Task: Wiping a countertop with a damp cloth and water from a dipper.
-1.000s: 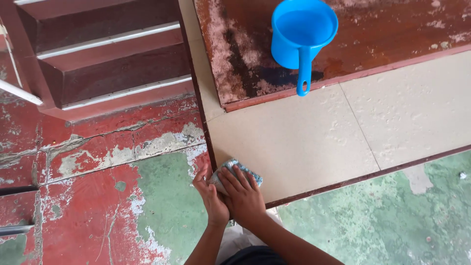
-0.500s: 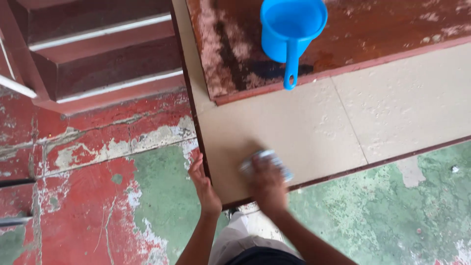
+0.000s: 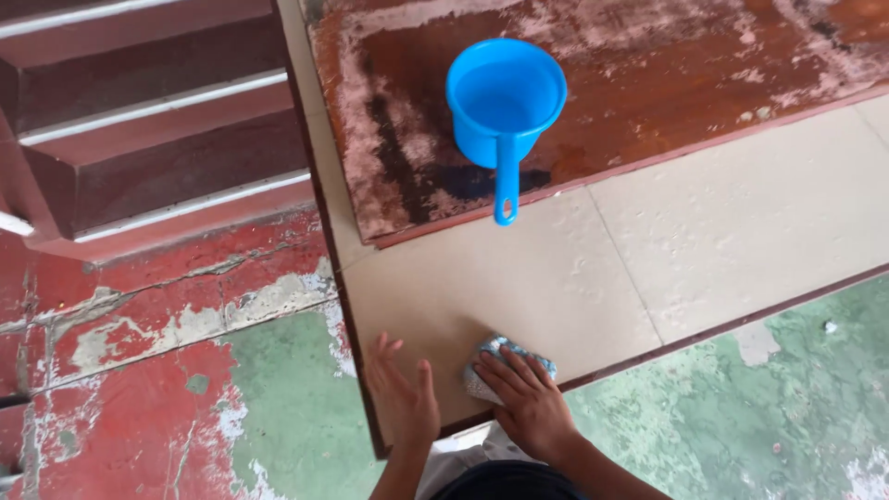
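Nearest the camera, the person's right hand (image 3: 526, 400) presses flat on a small scrubbing pad (image 3: 505, 363), fingers spread over it rather than curled around it. The pad looks silvery blue and crumpled; most of it is hidden under the hand, so its full shape is hard to make out. It lies on the pale beige slab (image 3: 556, 278), close to the slab's near edge and near its left corner. Just beside it, the left hand (image 3: 405, 396) rests palm down on the same slab at the corner, fingers open and holding nothing. Both forearms are cut off by the lower edge of the view.

Farther away, a bright blue plastic dipper (image 3: 505, 102) stands upright on a worn reddish-brown surface (image 3: 648, 83) with whitish patches; its handle points toward the person and overhangs the beige slab. Whether the dipper holds water cannot be told.

To the left, dark red steps (image 3: 148, 139) with pale edges rise beside a floor (image 3: 167, 361) of cracked, peeling red and green paint.
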